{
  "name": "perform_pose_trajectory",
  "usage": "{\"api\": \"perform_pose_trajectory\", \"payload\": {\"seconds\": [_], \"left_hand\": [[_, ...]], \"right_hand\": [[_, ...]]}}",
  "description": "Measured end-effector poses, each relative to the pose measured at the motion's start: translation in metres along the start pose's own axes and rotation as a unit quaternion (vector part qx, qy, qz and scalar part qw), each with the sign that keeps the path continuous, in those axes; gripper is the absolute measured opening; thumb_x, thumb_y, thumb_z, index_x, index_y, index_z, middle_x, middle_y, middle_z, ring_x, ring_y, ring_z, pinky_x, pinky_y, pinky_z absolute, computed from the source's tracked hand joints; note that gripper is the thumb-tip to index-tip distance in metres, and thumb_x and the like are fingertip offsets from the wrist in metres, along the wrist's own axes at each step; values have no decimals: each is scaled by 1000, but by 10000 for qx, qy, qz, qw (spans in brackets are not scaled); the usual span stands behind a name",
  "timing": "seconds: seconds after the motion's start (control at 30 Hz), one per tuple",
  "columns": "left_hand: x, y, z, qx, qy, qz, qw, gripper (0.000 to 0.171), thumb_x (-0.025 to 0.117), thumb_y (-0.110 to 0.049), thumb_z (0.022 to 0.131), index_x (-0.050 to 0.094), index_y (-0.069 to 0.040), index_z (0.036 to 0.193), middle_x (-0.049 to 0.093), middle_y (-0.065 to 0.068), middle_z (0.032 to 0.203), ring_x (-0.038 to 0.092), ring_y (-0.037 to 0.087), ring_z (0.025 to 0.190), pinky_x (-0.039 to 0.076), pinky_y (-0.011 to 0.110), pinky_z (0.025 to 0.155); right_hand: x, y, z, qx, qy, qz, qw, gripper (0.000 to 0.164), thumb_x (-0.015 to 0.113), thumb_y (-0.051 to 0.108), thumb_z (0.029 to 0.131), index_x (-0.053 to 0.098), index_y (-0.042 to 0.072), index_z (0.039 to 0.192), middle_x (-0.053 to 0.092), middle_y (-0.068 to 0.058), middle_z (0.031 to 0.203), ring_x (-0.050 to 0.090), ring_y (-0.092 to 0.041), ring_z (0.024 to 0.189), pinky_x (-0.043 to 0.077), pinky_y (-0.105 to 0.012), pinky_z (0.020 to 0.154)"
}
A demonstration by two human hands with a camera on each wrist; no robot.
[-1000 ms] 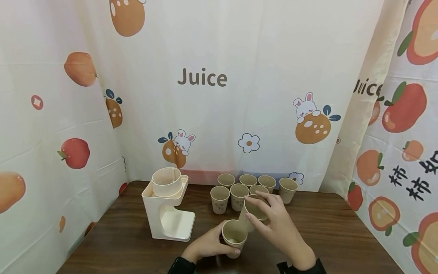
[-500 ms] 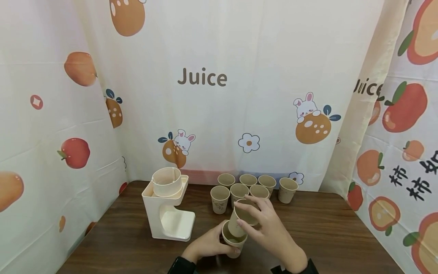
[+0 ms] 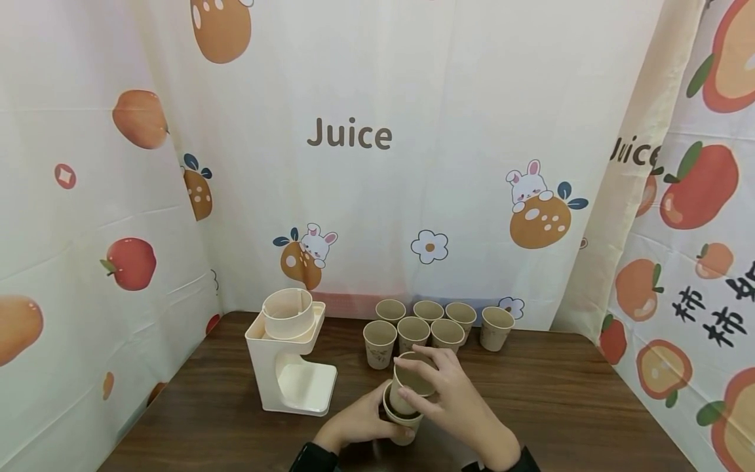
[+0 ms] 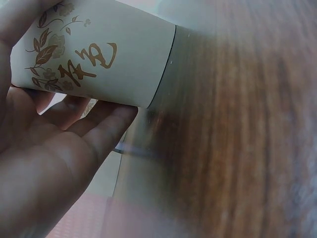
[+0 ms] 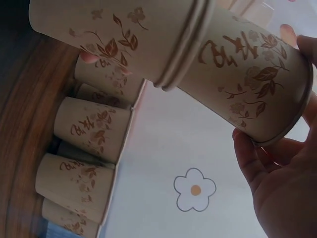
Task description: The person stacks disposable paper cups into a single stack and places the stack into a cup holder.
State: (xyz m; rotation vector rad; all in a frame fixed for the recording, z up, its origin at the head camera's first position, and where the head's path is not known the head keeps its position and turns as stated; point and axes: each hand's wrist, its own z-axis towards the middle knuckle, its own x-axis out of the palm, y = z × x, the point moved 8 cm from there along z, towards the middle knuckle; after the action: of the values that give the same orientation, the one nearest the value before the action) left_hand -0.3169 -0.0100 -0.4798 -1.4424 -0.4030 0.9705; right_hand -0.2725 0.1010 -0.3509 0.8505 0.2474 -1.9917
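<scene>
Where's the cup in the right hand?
At upper right in the right wrist view, that cup has its base inside the other cup, gripped by the left hand; in the head view, the pair is right of the white machine.

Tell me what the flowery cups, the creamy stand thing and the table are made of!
The flowery cups look like paper, smooth and fairly matte: thin walls, rolled rims, printed leaves. The creamy stand is probably plastic, smooth with a soft sheen and rounded edges. The table looks like wood, brown with grain lines, though it might only be a wood print.
</scene>
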Motion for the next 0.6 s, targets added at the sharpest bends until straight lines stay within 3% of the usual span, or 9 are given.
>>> {"api": "perform_pose_trajectory", "payload": {"seconds": [0.2, 0.4, 0.6], "left_hand": [[2, -2, 0, 101, 37, -107, 9999, 73, 75, -26, 77, 33, -29, 136, 56, -2, 124, 54, 14, 107, 42, 34, 94], [1, -1, -1, -25, 58, -176, 9998, 80, 74, -26, 78, 27, -32, 141, 53, 3, 129, 52, 12, 109, 41, 33, 94], [2, -3, -2, 25, 69, -141, 9999, 74, 74, -26, 78, 31, -30, 138, 55, 4, 127, 54, 13, 106, 44, 30, 90]], "right_hand": [[13, -1, -4, -8, 239, 48, 9997, 44, 70, 38, 82, 56, 36, 124, 54, -1, 125, 45, -21, 110, 50, -44, 77], [27, -5, -11, 165, 622, 65, 9979, 43, 66, 41, 85, 54, 36, 126, 54, -2, 123, 45, -20, 107, 50, -41, 75], [35, -6, -15, 337, 944, 34, 9950, 39, 62, 42, 87, 55, 36, 125, 53, -2, 123, 43, -16, 109, 51, -41, 77]]}}
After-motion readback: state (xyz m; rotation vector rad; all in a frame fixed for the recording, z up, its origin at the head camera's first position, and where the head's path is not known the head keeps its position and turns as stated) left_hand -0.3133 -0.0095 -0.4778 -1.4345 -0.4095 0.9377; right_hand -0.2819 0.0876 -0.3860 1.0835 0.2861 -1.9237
